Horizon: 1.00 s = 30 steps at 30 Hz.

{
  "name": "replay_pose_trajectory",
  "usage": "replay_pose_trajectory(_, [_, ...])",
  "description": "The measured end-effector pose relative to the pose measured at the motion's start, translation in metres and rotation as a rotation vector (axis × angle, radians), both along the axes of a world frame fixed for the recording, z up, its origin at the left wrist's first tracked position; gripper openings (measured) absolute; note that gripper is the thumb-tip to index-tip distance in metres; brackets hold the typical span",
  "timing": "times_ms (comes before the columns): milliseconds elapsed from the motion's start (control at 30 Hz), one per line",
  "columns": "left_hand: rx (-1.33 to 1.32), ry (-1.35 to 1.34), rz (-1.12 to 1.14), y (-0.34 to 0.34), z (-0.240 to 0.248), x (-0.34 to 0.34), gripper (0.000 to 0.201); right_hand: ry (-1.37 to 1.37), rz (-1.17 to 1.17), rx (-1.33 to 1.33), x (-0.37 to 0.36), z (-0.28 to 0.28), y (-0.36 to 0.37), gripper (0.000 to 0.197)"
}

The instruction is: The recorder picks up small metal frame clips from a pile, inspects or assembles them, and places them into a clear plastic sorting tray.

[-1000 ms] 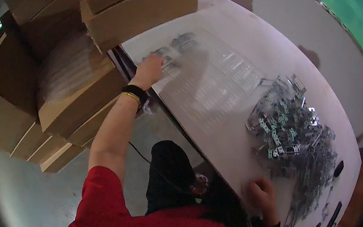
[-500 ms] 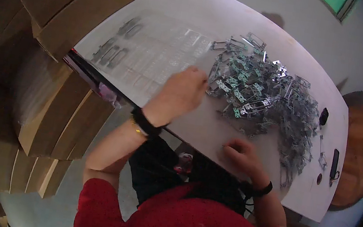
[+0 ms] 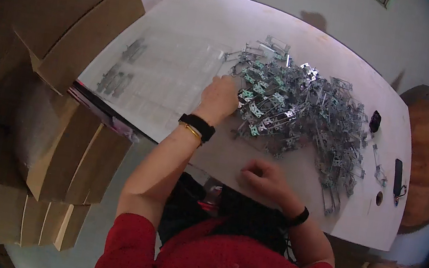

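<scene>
A heap of small silvery metal brackets [image 3: 305, 114] spreads over the right half of the white table [image 3: 225, 17]. My left hand [image 3: 220, 101] is at the heap's left edge, fingers curled toward the brackets; whatever they grip is hidden. Nearer me, below the heap, my right hand [image 3: 265, 180] hovers or rests over the table with its fingers curled in, and their contents cannot be seen. Left of the heap lies a clear plastic tray [image 3: 170, 81] with rows of compartments. Several metal brackets [image 3: 115, 83] sit in its left part, in two groups.
Stacked cardboard boxes [image 3: 83, 33] rise along the table's left side. Toward the right edge lie a small black object [image 3: 374, 121], a loose bracket [image 3: 378, 167], a black elongated item [image 3: 397, 179] and a round dark spot or hole [image 3: 379, 198]. A brown wooden surface [image 3: 427, 158] stands beyond.
My left hand has moved from over the tray's right edge up to the heap's left edge. My right hand stays curled near the table's front edge. The whole view has shifted slightly.
</scene>
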State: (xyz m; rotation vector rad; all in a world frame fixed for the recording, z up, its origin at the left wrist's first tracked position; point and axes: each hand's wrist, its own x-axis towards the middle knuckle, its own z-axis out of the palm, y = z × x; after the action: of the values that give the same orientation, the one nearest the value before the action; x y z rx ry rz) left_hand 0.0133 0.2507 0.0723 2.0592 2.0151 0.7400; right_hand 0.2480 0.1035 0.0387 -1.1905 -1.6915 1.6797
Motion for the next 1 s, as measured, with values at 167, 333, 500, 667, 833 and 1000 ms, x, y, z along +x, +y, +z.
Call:
replay_pose_trajectory(167, [-0.067,-0.072,-0.008,0.015,-0.020,-0.008,0.031,-0.002,0.015,0.049,0.004,-0.014,0.002,0.021])
replay_pose_trajectory(333, [-0.076,-0.114,0.074,0.025,-0.038,-0.020,0.028,0.017,0.043,0.030,-0.002,-0.002,0.003,0.020])
replay_pose_trajectory(500, [-0.014,-0.140,0.107,0.023,-0.032,-0.015,0.024,0.036,0.043,0.001,0.003,-0.015,0.007,0.018])
replay_pose_trajectory(667, [-0.061,-0.155,0.149,0.014,-0.028,-0.019,0.025,0.092,0.020,-0.155,-0.004,0.010,-0.002,0.015])
replay_pose_trajectory(833, [-0.068,-0.165,0.178,0.003,-0.012,-0.008,0.027,-0.026,0.021,0.023,-0.003,0.008,0.002,0.014])
replay_pose_trajectory(1000, [-0.059,-0.181,0.178,-0.003,-0.008,-0.007,0.031,-0.046,-0.028,-0.044,-0.005,0.011,-0.001,0.012])
